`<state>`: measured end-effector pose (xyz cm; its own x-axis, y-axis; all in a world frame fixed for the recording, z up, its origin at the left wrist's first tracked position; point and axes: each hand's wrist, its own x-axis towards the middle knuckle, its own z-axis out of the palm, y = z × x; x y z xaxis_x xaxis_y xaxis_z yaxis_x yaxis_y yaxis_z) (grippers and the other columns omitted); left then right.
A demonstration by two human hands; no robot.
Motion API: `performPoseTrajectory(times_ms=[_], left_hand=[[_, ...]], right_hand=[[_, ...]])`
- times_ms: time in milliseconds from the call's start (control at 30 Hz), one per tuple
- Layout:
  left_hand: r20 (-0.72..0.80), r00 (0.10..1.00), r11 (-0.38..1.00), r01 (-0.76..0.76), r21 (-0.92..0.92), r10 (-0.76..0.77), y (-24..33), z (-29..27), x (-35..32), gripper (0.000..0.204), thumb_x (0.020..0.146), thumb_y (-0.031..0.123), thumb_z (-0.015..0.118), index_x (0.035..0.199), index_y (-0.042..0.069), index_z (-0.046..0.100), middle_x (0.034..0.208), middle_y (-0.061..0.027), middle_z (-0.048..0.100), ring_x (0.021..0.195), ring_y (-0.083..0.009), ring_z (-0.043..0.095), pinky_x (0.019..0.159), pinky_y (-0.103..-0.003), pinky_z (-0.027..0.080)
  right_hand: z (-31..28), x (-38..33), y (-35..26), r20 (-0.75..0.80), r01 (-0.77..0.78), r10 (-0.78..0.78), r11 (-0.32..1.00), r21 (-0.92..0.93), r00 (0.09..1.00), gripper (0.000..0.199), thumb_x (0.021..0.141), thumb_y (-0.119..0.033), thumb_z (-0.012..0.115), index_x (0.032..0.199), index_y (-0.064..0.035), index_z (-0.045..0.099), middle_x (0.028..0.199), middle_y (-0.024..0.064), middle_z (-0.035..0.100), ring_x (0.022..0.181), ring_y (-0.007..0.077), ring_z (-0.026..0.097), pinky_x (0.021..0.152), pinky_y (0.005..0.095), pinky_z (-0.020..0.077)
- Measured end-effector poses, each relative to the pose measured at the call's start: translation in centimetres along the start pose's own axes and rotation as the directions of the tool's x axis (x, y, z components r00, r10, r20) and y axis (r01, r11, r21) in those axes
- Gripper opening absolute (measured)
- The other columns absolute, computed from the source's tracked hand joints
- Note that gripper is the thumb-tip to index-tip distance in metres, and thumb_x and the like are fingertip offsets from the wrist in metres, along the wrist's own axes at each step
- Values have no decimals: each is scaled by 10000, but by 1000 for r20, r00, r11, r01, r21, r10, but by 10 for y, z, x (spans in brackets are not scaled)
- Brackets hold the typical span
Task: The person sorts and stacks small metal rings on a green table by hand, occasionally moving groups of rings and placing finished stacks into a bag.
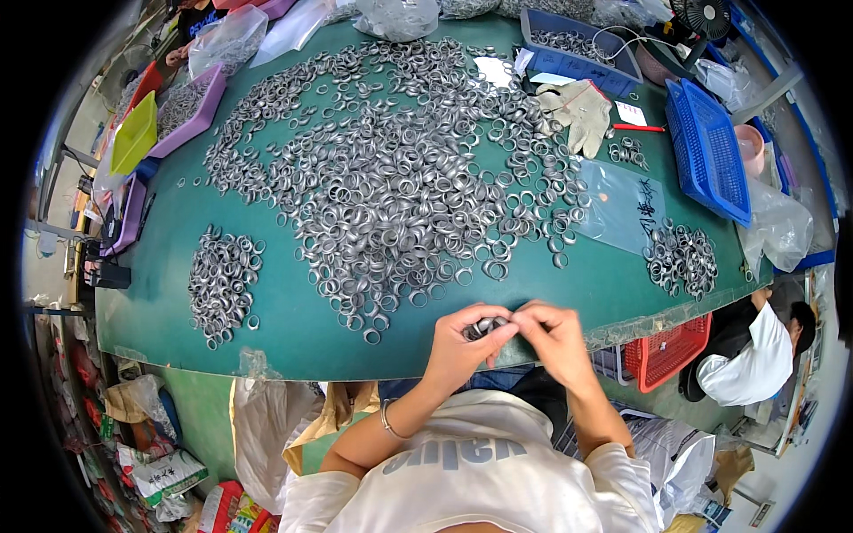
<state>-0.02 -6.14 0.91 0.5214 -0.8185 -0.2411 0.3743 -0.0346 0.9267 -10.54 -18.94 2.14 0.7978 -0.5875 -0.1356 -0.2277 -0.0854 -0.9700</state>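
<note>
At the near edge of the green table, my left hand [460,348] is closed around several grey metal rings [483,329], bunched between thumb and fingers. My right hand [554,342] meets it from the right, its thumb and fingertips pinched at the end of the bunch. They seem to grip a ring there, though the fingers partly cover it. Just beyond both hands spreads a large heap of loose metal rings [400,191]. A smaller pile of rings [222,284] lies to the left, and another pile [681,258] to the right.
A clear plastic bag [619,206], a work glove [582,115] and a red pen [638,128] lie at the right. Blue baskets [708,151] and a ring-filled blue bin [577,51] stand beyond. Purple trays [189,111] line the left. Another person [751,355] sits at right, near a red basket [668,354].
</note>
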Motion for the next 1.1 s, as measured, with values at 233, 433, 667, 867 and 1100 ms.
performPoseTrajectory(times_ms=[233,433,667,867,1100], left_hand=[[-18,951,848,267,-457,-309,4,-2,0,203,885,116,627,1058,13,608,897,-97,650,690,-151,624,504,-241,476],[-69,960,850,207,-484,-273,2,3,2,276,861,58,641,1132,19,602,895,-71,644,693,-125,602,524,-226,465],[-70,997,1000,-27,-4,26,5,8,4,216,855,37,634,1066,-9,628,755,-37,595,557,-92,518,449,-234,401],[42,946,812,297,-502,-320,0,-2,8,160,885,114,620,997,0,623,803,-44,597,684,-124,588,466,-207,409],[48,964,794,245,-556,-263,-9,-6,10,223,907,121,595,1095,4,620,982,-75,644,915,-182,650,606,-252,510]], right_hand=[[-28,43,16,-216,113,-476,571,-813,853,190,703,-108,746,812,-15,621,837,105,593,817,307,535,733,390,414],[-17,21,12,-72,-23,42,970,240,997,132,912,-121,591,943,4,621,894,1,615,812,68,525,764,218,402],[3,6,-4,32,222,-219,969,-106,975,120,864,-100,637,843,16,659,784,75,646,738,148,582,704,264,434],[-24,46,0,-272,187,-472,719,-669,839,107,780,-85,688,801,3,631,777,121,598,762,292,553,670,373,435],[-26,49,9,-145,247,-376,807,-537,915,113,820,-85,666,824,1,593,895,91,566,838,240,526,773,334,415]])
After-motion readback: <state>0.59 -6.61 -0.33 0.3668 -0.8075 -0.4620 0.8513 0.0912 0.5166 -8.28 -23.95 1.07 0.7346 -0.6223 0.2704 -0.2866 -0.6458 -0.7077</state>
